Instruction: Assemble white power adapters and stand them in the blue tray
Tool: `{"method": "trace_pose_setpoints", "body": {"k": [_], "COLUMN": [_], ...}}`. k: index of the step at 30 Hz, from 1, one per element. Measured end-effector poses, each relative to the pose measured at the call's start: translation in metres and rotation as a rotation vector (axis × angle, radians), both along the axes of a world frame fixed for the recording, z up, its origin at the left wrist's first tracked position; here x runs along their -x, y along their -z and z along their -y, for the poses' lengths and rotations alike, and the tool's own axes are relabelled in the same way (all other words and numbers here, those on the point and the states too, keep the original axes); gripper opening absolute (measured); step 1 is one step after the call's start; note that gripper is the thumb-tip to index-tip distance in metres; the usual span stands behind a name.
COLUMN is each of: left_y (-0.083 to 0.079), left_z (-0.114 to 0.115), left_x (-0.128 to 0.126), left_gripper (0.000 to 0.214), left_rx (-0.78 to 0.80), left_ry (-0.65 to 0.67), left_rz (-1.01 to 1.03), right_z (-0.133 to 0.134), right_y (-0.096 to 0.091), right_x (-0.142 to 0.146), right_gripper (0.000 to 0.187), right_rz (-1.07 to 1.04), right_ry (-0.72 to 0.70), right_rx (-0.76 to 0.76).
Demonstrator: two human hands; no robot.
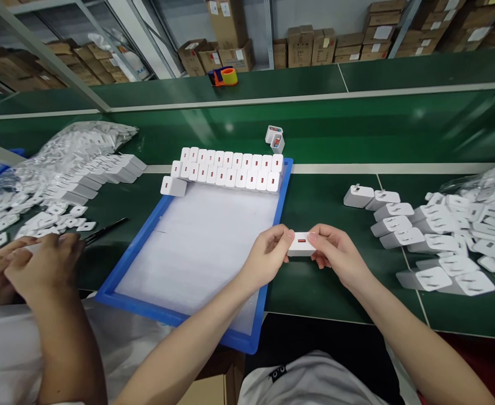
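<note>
Between my two hands is a white USB charger (300, 251), its face with the small red port turned up toward me. My left hand (270, 250) pinches its left end with thumb and fingers. The right end is gripped by my right hand (334, 247), thumb on top. The charger is held above the green table, just right of a blue-rimmed tray (259, 315). Rows of similar white chargers (230, 169) stand along the tray's far end, red ports showing. One charger (174, 186) lies at the near left of those rows.
Loose white charger housings (393, 225) and flat white parts (492, 225) lie at the right. Two open housings (275, 138) stand beyond the tray. At left, a co-worker's hands (40, 264) hold a white piece near bagged parts (82, 146) and black tweezers (106, 230). Tape (229, 76) sits on the ledge.
</note>
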State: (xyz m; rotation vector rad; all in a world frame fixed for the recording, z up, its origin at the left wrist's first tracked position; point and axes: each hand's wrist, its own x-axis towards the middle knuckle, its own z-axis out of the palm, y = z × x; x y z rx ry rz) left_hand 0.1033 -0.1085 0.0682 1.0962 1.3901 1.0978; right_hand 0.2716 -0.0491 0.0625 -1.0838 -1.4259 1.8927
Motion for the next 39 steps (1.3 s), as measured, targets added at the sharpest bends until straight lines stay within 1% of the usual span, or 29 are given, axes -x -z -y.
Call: {"method": "trace_pose_setpoints", "body": {"k": [3,7,9,12,16,19,22,25,30,35,39], "left_y": [-0.001,-0.005,-0.007,-0.009,-0.008,-0.006,-0.006,-0.009,-0.015,-0.013,-0.011], "left_z": [0.000,0.000,0.000,-0.001,-0.001,-0.001,-0.002,-0.002,-0.001,0.000,0.001], "left_x": [0.000,-0.002,-0.002,-0.002,0.002,0.005,0.007,0.007,0.005,0.006,0.006], "left_gripper": [0.043,0.039,0.037,0.038,0.044,0.049,0.051,0.047,0.033,0.028,0.028], "left_rx": [0.001,-0.034,-0.079,-0.075,0.013,0.069,0.089,0.065,-0.049,-0.082,-0.071], "left_ry": [-0.009,-0.037,-0.061,-0.078,-0.075,-0.077,-0.090,-0.096,-0.074,-0.050,-0.045], "left_rz": [-0.007,0.007,0.018,0.060,0.111,0.115,0.100,0.103,0.052,0.011,-0.002], "right_z": [0.002,0.005,0.006,0.006,0.004,0.003,0.003,0.003,0.002,0.002,0.002], "right_y": [0.000,0.000,0.000,0.002,0.004,0.004,0.004,0.005,0.005,0.007,0.009], "right_x": [0.001,0.000,-0.001,-0.002,-0.003,-0.002,-0.003,-0.004,-0.007,-0.008,-0.005], "right_gripper": [0.050,0.048,0.049,0.050,0.054,0.056,0.054,0.048,0.040,0.034,0.035], "right_rz": [-0.010,0.002,-0.001,-0.015,-0.020,-0.052,-0.070,-0.095,-0.153,-0.183,-0.179], "right_ry": [0.008,0.007,-0.009,-0.035,-0.094,-0.148,-0.172,-0.193,-0.216,-0.206,-0.184], "right_rx": [-0.028,-0.176,-0.209,-0.181,-0.127,-0.073,-0.026,0.000,-0.010,-0.020,0.003]}}
